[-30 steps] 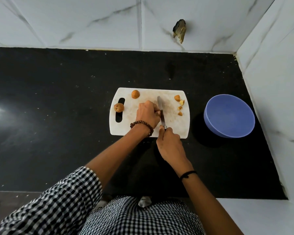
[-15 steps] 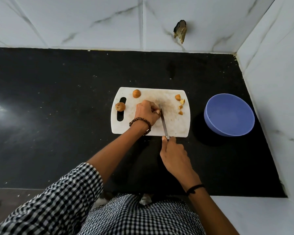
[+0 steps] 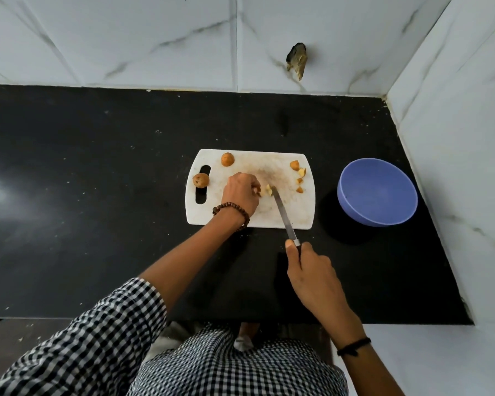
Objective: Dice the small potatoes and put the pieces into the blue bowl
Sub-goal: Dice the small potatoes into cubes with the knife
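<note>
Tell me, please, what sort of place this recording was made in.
Most likely a home kitchen, in a corner: a black stone countertop meets white marble-look wall tiles, and a white cutting board with small potatoes sits on it beside a blue bowl.

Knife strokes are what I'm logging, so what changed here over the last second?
The right hand drew back toward the person, off the cutting board, pulling the knife along; its tip now sits at the potato the left hand holds, whose pale cut faces now show. Both grips held. The two whole potatoes, the cut pieces and the blue bowl stayed put.
</note>
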Motion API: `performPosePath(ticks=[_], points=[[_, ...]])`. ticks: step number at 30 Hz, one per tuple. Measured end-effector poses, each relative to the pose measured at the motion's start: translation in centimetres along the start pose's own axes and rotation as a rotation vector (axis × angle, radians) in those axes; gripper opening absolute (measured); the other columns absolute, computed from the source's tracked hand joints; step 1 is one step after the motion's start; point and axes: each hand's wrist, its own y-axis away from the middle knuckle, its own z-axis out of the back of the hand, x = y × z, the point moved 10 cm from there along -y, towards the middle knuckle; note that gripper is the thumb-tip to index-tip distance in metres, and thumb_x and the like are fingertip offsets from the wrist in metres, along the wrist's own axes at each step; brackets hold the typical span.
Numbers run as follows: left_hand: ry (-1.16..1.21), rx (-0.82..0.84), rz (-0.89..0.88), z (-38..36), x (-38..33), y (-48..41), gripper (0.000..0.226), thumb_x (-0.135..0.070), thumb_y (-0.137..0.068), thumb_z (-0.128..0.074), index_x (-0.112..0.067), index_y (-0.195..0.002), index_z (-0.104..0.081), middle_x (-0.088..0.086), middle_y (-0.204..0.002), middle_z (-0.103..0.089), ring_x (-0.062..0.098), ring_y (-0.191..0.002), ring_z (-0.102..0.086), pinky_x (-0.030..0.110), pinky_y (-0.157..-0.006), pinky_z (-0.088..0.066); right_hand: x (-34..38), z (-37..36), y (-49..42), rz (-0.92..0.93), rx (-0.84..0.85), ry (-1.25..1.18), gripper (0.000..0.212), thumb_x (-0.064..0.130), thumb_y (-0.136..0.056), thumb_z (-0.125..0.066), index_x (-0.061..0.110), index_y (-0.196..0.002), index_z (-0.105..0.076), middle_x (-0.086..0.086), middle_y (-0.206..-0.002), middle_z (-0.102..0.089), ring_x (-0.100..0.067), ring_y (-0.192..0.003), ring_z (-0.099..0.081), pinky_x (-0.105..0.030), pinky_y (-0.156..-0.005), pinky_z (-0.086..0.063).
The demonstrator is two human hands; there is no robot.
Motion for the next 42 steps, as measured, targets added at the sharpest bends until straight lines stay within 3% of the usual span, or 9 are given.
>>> performPosePath(ticks=[5, 8, 11, 15, 20, 26, 32, 36, 42], points=[[-0.032, -0.003, 0.034, 0.7, 1.3, 0.3, 0.025, -0.002, -0.088, -0.055, -0.012, -0.104, -0.071, 0.007, -0.110, -0.067, 0.023, -0.097, -0.063, 0.033, -0.079, -0.055, 2.6, -0.5, -0.3, 0.085, -0.015, 0.006, 0.044, 0.054, -0.105, -0.025, 0.019, -0.099, -0.050, -0.005, -0.090, -0.061, -0.022, -0.083, -0.063, -0.044, -0.076, -0.055], [-0.094, -0.014, 0.080, 1.6, 2.2, 0.6, 0.023, -0.013, -0.091, -0.053, -0.016, -0.109, -0.067, 0.004, -0.112, -0.065, 0.022, -0.095, -0.062, 0.034, -0.070, -0.054, 4.1, -1.6, -0.9, 0.135, -0.006, 0.068, 0.044, 0.052, -0.106, -0.024, 0.016, -0.103, -0.049, -0.008, -0.099, -0.062, -0.026, -0.090, -0.062, -0.041, -0.075, -0.050], [-0.138, -0.016, 0.120, 2.5, 3.1, 0.9, 0.026, -0.018, -0.092, -0.053, -0.019, -0.116, -0.063, 0.001, -0.114, -0.063, 0.021, -0.097, -0.062, 0.038, -0.075, -0.055, 4.5, -2.1, -1.6, 0.145, -0.009, 0.123, 0.045, 0.052, -0.106, -0.023, 0.014, -0.105, -0.049, -0.010, -0.101, -0.062, -0.029, -0.094, -0.063, -0.043, -0.077, -0.051], [-0.152, -0.022, 0.111, 3.1, 3.4, 1.1, 0.023, -0.019, -0.091, -0.053, -0.023, -0.110, -0.065, -0.003, -0.111, -0.065, 0.018, -0.093, -0.062, 0.032, -0.066, -0.052, 3.1, -1.3, -2.1, 0.113, -0.037, 0.120, 0.047, 0.053, -0.106, -0.023, 0.014, -0.111, -0.050, -0.010, -0.104, -0.063, -0.029, -0.096, -0.062, -0.043, -0.079, -0.050], [-0.173, -0.055, 0.093, 3.7, 3.2, 1.1, 0.023, -0.020, -0.093, -0.053, -0.023, -0.112, -0.066, -0.006, -0.109, -0.067, 0.016, -0.093, -0.061, 0.027, -0.058, -0.040, 0.2, 0.9, -3.0, 0.014, -0.102, 0.071, 0.048, 0.056, -0.104, -0.024, 0.017, -0.109, -0.051, -0.005, -0.093, -0.062, -0.023, -0.087, -0.063, -0.047, -0.083, -0.055], [-0.227, -0.100, 0.077, 4.7, 3.2, 0.3, 0.023, -0.018, -0.091, -0.054, -0.023, -0.111, -0.065, -0.003, -0.111, -0.065, 0.021, -0.095, -0.061, 0.030, -0.071, -0.046, -0.6, 2.5, -3.7, -0.016, -0.136, 0.034, 0.044, 0.052, -0.105, -0.029, 0.014, -0.105, -0.053, -0.003, -0.084, -0.059, -0.015, -0.074, -0.062, -0.032, -0.063, -0.049], [-0.363, -0.099, 0.056, 5.9, 3.7, -2.6, 0.040, -0.031, -0.092, -0.060, -0.017, -0.128, -0.048, 0.002, -0.125, -0.048, 0.023, -0.095, -0.060, 0.034, -0.069, -0.043, 1.6, 2.0, -4.5, 0.037, -0.127, 0.034, 0.044, 0.055, -0.104, -0.028, 0.018, -0.102, -0.052, -0.003, -0.083, -0.061, -0.018, -0.076, -0.064, -0.043, -0.073, -0.058], [-0.448, -0.030, 0.051, 5.6, 3.7, -4.9, 0.034, -0.036, -0.093, -0.057, -0.018, -0.121, -0.053, 0.004, -0.117, -0.051, 0.023, -0.091, -0.059, 0.034, -0.067, -0.043, 3.7, 2.2, -5.3, 0.085, -0.140, 0.033, 0.045, 0.057, -0.103, -0.027, 0.019, -0.100, -0.051, -0.002, -0.081, -0.061, -0.019, -0.078, -0.065, -0.046, -0.075, -0.058], [-0.412, 0.020, -0.043, 5.3, 2.3, -5.9, 0.022, -0.022, -0.091, -0.058, -0.020, -0.113, -0.063, 0.003, -0.111, -0.058, 0.024, -0.096, -0.059, 0.032, -0.069, -0.045, 5.2, 2.0, -6.5, 0.099, -0.115, 0.042, 0.046, 0.059, -0.103, -0.026, 0.020, -0.101, -0.051, 0.000, -0.077, -0.059, -0.015, -0.073, -0.062, -0.039, -0.071, -0.057]])
